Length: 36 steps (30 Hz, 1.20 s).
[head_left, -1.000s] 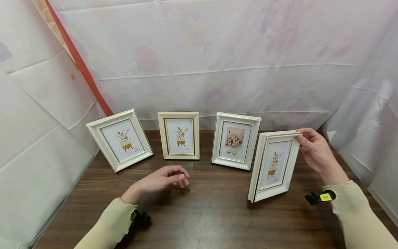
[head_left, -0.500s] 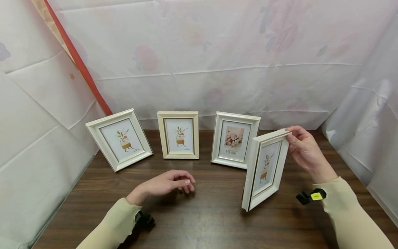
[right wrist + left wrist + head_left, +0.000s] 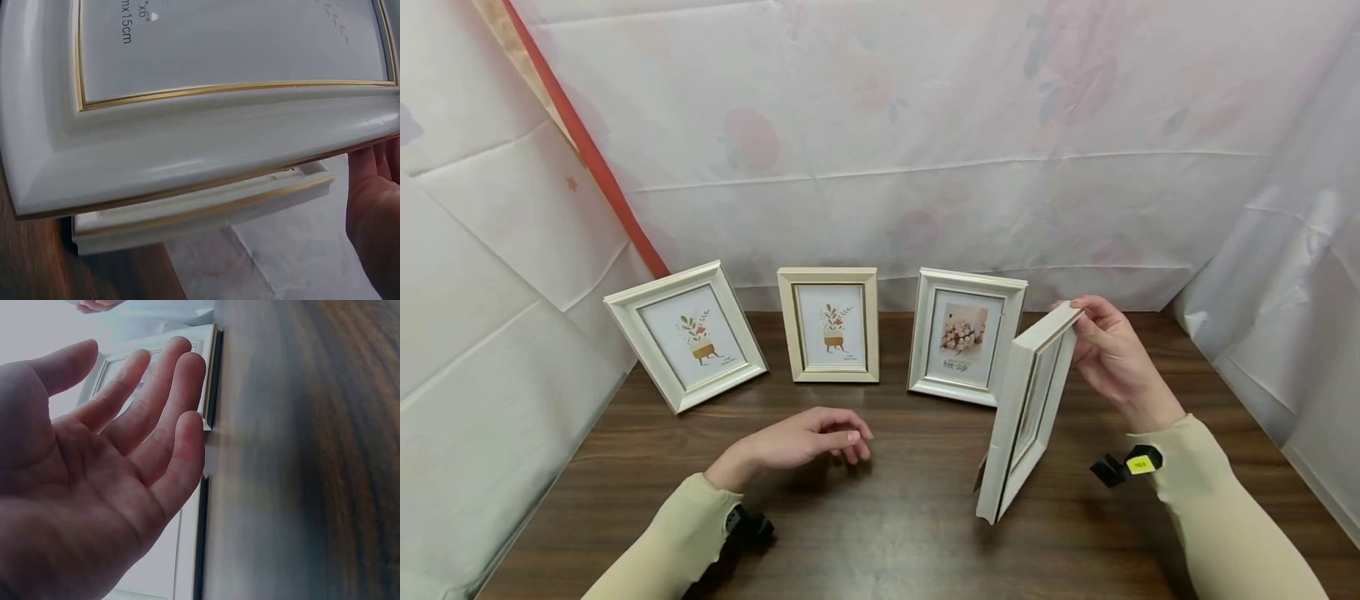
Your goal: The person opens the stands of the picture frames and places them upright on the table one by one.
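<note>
My right hand [image 3: 1112,358] grips the top corner of a white picture frame [image 3: 1003,425], fingers behind it and thumb in front. The picture frame stands turned nearly edge-on in the head view, its near side toward me. Part of its backing shows low on the left. In the right wrist view, the picture frame's white moulding [image 3: 187,144] with gold trim fills much of the view, and the right hand [image 3: 378,212] is at the right edge. My left hand [image 3: 801,442] hovers over the table with relaxed fingers and holds nothing; its palm [image 3: 94,481] shows in the left wrist view.
Along the back of the brown wooden table [image 3: 880,533] stand a tilted white picture frame [image 3: 737,383], a cream one [image 3: 790,333] and another white one [image 3: 925,333] with a flower photo. The last overlaps the held frame's side. Pale patterned cloth [image 3: 865,125] hangs behind.
My right hand has moved left and swung the held picture frame round from facing me to nearly edge-on, its lower corner coming nearer. My left hand has shifted slightly right.
</note>
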Available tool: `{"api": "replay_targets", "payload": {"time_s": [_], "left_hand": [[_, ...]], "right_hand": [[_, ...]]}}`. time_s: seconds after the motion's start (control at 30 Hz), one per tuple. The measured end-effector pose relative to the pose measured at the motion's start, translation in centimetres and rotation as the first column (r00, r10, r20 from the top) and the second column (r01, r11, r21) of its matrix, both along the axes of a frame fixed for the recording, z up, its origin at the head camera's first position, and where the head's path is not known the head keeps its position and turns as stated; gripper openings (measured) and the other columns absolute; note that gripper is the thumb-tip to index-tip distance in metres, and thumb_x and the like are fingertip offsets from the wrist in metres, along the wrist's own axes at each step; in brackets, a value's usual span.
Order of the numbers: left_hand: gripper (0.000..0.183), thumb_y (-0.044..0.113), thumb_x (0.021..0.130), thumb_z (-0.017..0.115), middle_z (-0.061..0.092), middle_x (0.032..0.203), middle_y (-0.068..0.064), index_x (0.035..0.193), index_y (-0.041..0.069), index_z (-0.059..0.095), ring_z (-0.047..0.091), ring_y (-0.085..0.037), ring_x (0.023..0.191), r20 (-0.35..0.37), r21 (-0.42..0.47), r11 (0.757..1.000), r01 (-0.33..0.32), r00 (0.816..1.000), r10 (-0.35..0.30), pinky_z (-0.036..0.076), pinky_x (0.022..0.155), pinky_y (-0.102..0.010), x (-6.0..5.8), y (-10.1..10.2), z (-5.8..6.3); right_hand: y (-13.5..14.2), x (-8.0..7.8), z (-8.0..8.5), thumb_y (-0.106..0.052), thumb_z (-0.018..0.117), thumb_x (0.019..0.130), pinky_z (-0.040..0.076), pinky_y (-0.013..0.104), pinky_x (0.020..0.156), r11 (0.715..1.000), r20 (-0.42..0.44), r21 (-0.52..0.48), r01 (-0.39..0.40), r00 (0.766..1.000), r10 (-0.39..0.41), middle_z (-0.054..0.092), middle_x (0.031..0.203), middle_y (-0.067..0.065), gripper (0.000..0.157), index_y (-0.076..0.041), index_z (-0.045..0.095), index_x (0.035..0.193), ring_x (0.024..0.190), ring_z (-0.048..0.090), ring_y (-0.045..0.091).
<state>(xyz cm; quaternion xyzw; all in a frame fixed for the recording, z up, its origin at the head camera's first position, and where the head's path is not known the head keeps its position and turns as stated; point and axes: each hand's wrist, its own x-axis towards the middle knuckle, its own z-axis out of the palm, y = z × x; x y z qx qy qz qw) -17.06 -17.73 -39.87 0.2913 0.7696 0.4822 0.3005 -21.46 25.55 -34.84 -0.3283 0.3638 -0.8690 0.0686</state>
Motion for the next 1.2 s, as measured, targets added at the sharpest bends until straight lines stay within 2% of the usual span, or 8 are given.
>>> {"api": "replay_targets", "payload": {"time_s": [0.2,0.4,0.53,0.8,1.2], "left_hand": [[0.032,0.025,0.107,0.048,0.071,0.108,-0.009,0.123,0.0,0.061,0.065,-0.027,0.099,0.013,-0.001,1.0,0.001,1.0,-0.001,0.051,0.088,-0.049,-0.1,0.1,0.2],[0.033,0.026,0.107,0.048,0.07,0.11,-0.013,0.123,0.0,0.061,0.065,-0.03,0.1,0.021,-0.003,1.0,-0.001,1.0,0.001,0.051,0.088,-0.049,-0.1,0.1,0.4],[0.033,0.026,0.107,0.048,0.07,0.109,-0.011,0.123,0.0,0.061,0.065,-0.029,0.1,0.02,-0.002,1.0,0.001,1.0,-0.001,0.051,0.088,-0.049,-0.1,0.1,0.3],[0.033,0.025,0.107,0.048,0.071,0.108,-0.009,0.123,0.0,0.061,0.065,-0.027,0.099,0.008,0.003,1.0,0.005,1.0,-0.005,0.05,0.088,-0.05,0.0,0.4,0.3],[0.032,0.026,0.107,0.049,0.07,0.11,-0.012,0.123,0.0,0.061,0.065,-0.025,0.098,0.004,0.01,1.0,0.015,1.0,-0.015,0.051,0.088,-0.05,0.3,1.1,0.5]], "right_hand": [[-1.1,-0.4,0.0,0.003,0.052,0.099,0.056,0.03,0.08,0.99,0.002,-0.071,-0.119,0.993,0.12,0.067,0.117,0.02,0.019,0.003,0.067,0.11,0.101,0.068,0.023],[-1.9,-0.8,0.0,0.004,0.049,0.1,0.055,0.038,0.088,0.956,-0.046,-0.134,-0.262,0.965,0.258,0.064,0.122,0.024,0.021,0.004,0.065,0.115,0.109,0.066,0.034],[-2.4,-0.9,0.0,0.001,0.047,0.102,0.052,0.041,0.094,0.94,-0.062,-0.145,-0.31,0.951,0.304,0.063,0.123,0.024,0.023,0.004,0.064,0.117,0.11,0.065,0.035],[-3.4,-1.0,-0.2,0.001,0.046,0.102,0.05,0.044,0.097,0.915,-0.094,-0.167,-0.367,0.93,0.356,0.062,0.123,0.024,0.024,0.004,0.064,0.118,0.11,0.065,0.033],[-4.0,-0.9,-0.1,0.0,0.049,0.101,0.052,0.042,0.095,0.916,-0.042,-0.193,-0.351,0.936,0.35,0.064,0.119,0.023,0.021,0.005,0.065,0.115,0.107,0.066,0.033]]}}
